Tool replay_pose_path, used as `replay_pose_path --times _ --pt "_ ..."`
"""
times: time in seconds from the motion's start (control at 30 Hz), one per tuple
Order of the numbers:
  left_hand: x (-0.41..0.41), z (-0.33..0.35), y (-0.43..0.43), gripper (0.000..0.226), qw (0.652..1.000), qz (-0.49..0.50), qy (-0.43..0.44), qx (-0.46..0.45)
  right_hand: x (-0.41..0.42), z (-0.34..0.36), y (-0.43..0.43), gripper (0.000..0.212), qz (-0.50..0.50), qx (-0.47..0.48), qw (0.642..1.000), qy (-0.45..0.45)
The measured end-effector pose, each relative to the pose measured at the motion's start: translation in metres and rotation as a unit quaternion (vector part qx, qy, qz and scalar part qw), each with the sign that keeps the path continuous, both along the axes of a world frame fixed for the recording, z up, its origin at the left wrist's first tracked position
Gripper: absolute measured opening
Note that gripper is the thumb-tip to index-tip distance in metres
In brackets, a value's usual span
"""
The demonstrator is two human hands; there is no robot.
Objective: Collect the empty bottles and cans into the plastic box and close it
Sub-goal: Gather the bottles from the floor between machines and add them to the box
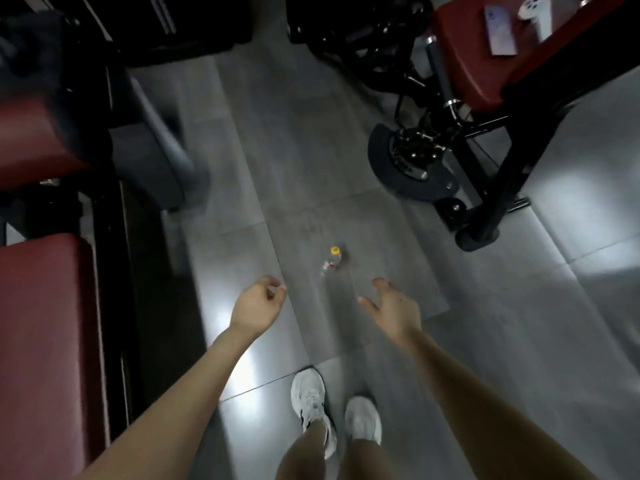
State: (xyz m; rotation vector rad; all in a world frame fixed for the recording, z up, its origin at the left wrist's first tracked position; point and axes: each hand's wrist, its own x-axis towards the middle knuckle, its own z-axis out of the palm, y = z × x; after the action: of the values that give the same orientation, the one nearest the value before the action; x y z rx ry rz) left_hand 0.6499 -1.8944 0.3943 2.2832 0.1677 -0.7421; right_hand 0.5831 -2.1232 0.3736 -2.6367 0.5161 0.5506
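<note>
A small clear bottle (331,260) with a yellow cap and a red-and-white label stands on the grey tiled floor ahead of me. My left hand (258,304) hangs to the bottle's lower left, fingers loosely curled and holding nothing. My right hand (393,306) is to its lower right, fingers spread and relaxed, also holding nothing. Both hands are apart from the bottle. No plastic box is in view.
Gym machines flank the floor: red padded benches (45,327) with black frames on the left, a black machine with a red seat (502,64) at the upper right. A phone (500,31) and a white device (531,10) lie on that seat. My white shoes (310,398) are below.
</note>
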Motion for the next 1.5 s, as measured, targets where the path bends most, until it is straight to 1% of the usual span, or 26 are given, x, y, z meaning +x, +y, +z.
replay_pose_path --times 0.17,0.3,0.4,0.5,0.57,0.7,0.83,0.97,1.03,1.13,1.23,1.33,1.43,1.5 --pt "0.056 -0.091 -0.032 0.028 0.998 0.026 0.05 -0.018 0.086 -0.09 -0.02 0.05 0.012 0.021 0.999 0.027" --pt "0.088 -0.177 -0.054 0.026 0.993 0.077 0.084 -0.033 0.141 -0.172 -0.026 0.051 0.013 0.051 0.998 0.047" --pt "0.104 -0.243 -0.074 0.03 0.983 0.125 0.115 -0.066 0.177 -0.235 -0.026 0.053 0.024 0.073 0.995 0.059" --pt "0.12 -0.304 -0.097 0.031 0.966 0.186 0.148 -0.098 0.205 -0.29 -0.026 0.052 0.038 0.08 0.994 0.071" --pt "0.13 -0.342 -0.112 0.035 0.956 0.209 0.17 -0.114 0.217 -0.321 -0.029 0.053 0.051 0.084 0.992 0.079" --pt "0.146 -0.395 -0.137 0.042 0.948 0.213 0.192 -0.141 0.228 -0.362 -0.038 0.054 0.084 0.074 0.988 0.105" --pt "0.149 -0.414 -0.15 0.058 0.96 0.149 0.194 -0.139 0.234 -0.37 -0.047 0.045 0.098 0.079 0.987 0.095" --pt "0.141 -0.407 -0.149 0.065 0.967 0.125 0.178 -0.135 0.237 -0.343 -0.044 0.04 0.058 0.113 0.989 0.071" --pt "0.135 -0.391 -0.143 0.068 0.974 0.116 0.146 -0.127 0.235 -0.325 -0.038 0.039 0.046 0.122 0.989 0.064" --pt "0.129 -0.353 -0.129 0.068 0.987 0.097 0.077 -0.107 0.229 -0.285 -0.028 0.042 0.014 0.141 0.988 0.058" --pt "0.119 -0.301 -0.109 0.07 0.995 0.058 0.003 -0.079 0.219 -0.231 -0.017 0.041 -0.023 0.174 0.983 0.046" --pt "0.101 -0.233 -0.085 0.067 0.996 0.02 -0.064 -0.053 0.198 -0.165 -0.006 0.036 -0.08 0.242 0.967 0.028" --pt "0.074 -0.158 -0.057 0.065 0.994 -0.025 -0.106 -0.022 0.171 -0.089 0.009 0.025 -0.097 0.295 0.95 0.02" --pt "0.05 -0.109 -0.038 0.067 0.991 -0.038 -0.129 -0.011 0.151 -0.036 0.02 0.017 -0.102 0.336 0.936 0.02"
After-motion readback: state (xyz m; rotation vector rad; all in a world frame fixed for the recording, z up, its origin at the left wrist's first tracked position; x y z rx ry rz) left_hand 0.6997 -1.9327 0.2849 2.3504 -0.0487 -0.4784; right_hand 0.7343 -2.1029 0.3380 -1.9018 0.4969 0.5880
